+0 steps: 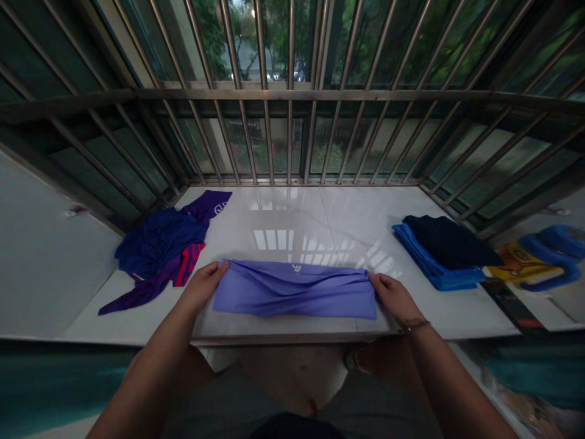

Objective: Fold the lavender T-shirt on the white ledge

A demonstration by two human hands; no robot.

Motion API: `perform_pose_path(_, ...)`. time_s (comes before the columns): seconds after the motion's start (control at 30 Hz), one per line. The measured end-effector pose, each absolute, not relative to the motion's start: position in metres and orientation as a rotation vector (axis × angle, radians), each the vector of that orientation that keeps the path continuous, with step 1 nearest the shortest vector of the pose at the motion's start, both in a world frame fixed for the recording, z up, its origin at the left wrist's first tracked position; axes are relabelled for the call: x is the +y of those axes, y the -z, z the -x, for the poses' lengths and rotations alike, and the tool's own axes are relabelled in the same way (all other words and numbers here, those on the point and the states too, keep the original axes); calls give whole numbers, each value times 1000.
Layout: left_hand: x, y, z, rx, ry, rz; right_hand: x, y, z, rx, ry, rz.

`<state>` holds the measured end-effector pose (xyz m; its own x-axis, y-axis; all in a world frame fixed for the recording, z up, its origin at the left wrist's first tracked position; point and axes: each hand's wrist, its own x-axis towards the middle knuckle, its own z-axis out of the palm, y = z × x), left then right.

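A light purple piece of clothing (295,291) with a small white logo is stretched sideways above the front part of the white sill. It looks folded into a long strip, with creases running along its middle. My left hand (208,281) pinches its upper left corner between thumb and fingers. At the upper right corner, my right hand (393,297) grips it the same way, a thin bracelet on the wrist. The lower edge hangs near the sill's front edge; whether it touches the surface I cannot tell.
Crumpled blue, purple and red-striped clothes (162,241) lie on the left. Folded dark and blue clothes (441,250) are stacked on the right, beside a dark flat object (514,305) and a yellow-and-blue item (525,259). Metal window bars (290,140) rise behind the white sill (292,213).
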<state>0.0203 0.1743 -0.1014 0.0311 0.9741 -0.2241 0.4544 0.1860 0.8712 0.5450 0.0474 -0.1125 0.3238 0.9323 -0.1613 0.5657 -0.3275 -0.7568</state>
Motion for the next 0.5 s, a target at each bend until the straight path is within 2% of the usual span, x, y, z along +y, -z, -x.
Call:
perform_pose_path(0.17, 187, 114, -31, 1853, -542, -1617, 53, 122, -545, -1390, -626, 2283)
perform_pose_path(0.5, 131, 122, -3, 1746, -471, -1478, -11, 123, -511, -1492, -609, 2270)
